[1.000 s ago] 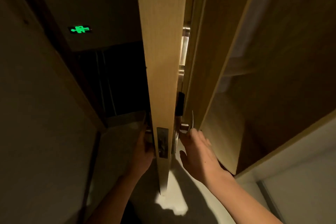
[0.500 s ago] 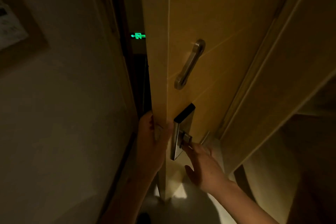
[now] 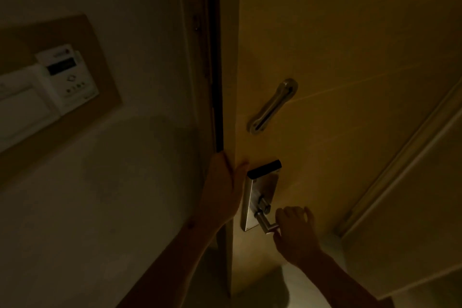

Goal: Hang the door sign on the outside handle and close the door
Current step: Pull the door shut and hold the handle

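We see a dim room lit in a warm, low light. At left a pale wall (image 3: 87, 182) fills most of the frame, and in its upper left a tan backing board (image 3: 100, 40) carries a white control panel (image 3: 67, 75) with a dark display. At the lower right, a patch of lighter floor (image 3: 307, 290) shows beneath wood-toned panelling (image 3: 412, 182).

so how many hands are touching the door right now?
2. Left hand wraps the door's free edge; right hand is on the lever handle lower down.
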Motion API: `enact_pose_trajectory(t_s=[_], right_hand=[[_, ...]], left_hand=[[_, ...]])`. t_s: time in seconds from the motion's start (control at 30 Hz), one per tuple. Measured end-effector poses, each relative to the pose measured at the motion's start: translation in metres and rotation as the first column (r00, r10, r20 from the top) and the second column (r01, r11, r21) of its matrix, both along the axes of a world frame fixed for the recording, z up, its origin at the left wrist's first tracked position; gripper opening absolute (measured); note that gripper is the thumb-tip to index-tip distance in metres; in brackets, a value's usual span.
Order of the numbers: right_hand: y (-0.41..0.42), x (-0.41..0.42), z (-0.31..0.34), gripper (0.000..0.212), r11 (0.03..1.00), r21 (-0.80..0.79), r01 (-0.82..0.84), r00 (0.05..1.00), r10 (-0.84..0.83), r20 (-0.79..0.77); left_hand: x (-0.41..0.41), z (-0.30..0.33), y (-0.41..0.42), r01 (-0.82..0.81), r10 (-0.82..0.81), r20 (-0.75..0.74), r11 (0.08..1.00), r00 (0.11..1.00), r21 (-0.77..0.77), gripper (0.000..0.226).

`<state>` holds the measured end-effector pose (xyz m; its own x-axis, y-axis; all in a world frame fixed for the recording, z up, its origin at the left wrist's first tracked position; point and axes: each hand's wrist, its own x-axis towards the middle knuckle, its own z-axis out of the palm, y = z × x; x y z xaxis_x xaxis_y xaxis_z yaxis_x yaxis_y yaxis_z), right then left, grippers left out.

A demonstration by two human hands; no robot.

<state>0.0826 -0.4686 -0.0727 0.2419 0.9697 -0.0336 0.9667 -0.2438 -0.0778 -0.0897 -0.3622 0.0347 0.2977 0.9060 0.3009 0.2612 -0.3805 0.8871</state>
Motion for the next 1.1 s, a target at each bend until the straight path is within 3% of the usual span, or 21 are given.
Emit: enact_pose_trajectory(t_s=[0.17, 0.33, 0.47, 0.57, 0.7, 0.83, 1.1], right_hand=[[0.047, 0.002, -0.004, 0.042, 0.996, 0.050, -0.075, 0.996, 0.072, 0.055], [0.097, 0.004, 0.005, 0.032, 0.976, -0.011, -0.215, 0.975, 0.216, 0.045], [0.138, 0.018, 0.010, 0.027, 0.945, -0.049, -0.323, 0.946, 0.324, 0.019], [0.169, 0.029, 0.008, 0.032, 0.922, -0.075, -0.379, 0.925, 0.379, -0.019], [0.211, 0.038, 0.003, 0.035, 0.891, -0.145, -0.431, 0.902, 0.424, -0.078], [0.249, 0.044, 0.003, 0.036, 0.854, -0.242, -0.461, 0.886, 0.424, -0.191], [0.296, 0.048, -0.002, 0.033, 0.884, -0.208, -0.418, 0.896, 0.364, -0.252]], left_hand=[[0.002, 0.006, 0.050, 0.000, 0.002, 0.052, 0.999, 0.999, -0.044, 0.047], [0.007, 0.007, 0.091, -0.070, 0.074, 0.085, 0.996, 0.994, -0.055, 0.014], [0.012, 0.008, 0.126, -0.019, 0.027, 0.137, 0.998, 0.990, -0.062, 0.013], [0.022, 0.011, 0.144, -0.045, 0.057, 0.236, 0.998, 0.970, -0.053, 0.026], [0.040, 0.009, 0.168, -0.209, 0.227, 0.269, 0.973, 0.936, -0.095, 0.050], [0.047, 0.014, 0.190, -0.245, 0.268, 0.286, 0.963, 0.920, -0.115, 0.037], [0.061, 0.023, 0.238, -0.304, 0.337, 0.243, 0.938, 0.910, -0.165, 0.032]])
